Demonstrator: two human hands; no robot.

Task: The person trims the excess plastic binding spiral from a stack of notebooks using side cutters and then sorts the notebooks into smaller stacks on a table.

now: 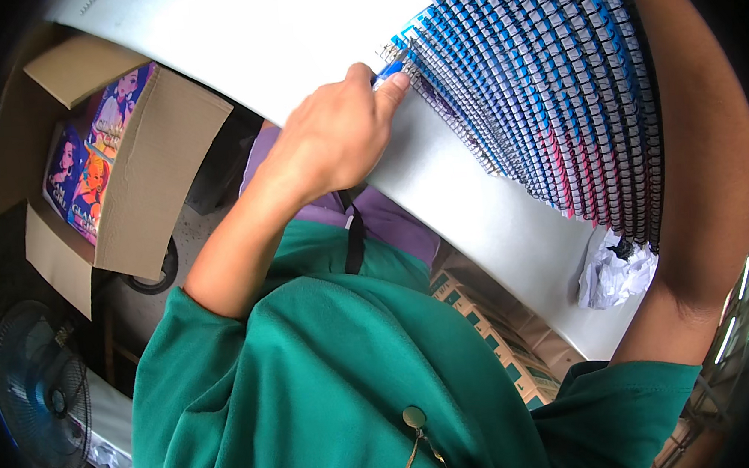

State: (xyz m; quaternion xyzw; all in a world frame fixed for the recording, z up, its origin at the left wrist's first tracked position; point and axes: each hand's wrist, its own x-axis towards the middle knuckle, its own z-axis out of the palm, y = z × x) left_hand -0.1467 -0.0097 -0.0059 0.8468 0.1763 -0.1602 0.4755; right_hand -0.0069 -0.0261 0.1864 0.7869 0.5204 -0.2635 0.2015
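My left hand is closed around a small blue-handled tool. Most of that tool is hidden by the fingers, so its exact kind cannot be made out. Its tip reaches the near left end of a long, fanned row of spiral-bound books with dark coils, lying on a white table. White, blue and some pink edges show between the coils. Along the right side of the row stretches my right forearm; the right hand itself is outside the picture.
An open cardboard box with colourful printed packs stands at the left. Below it is a fan. Crumpled white paper lies near the table's right end. Printed cartons are under the table.
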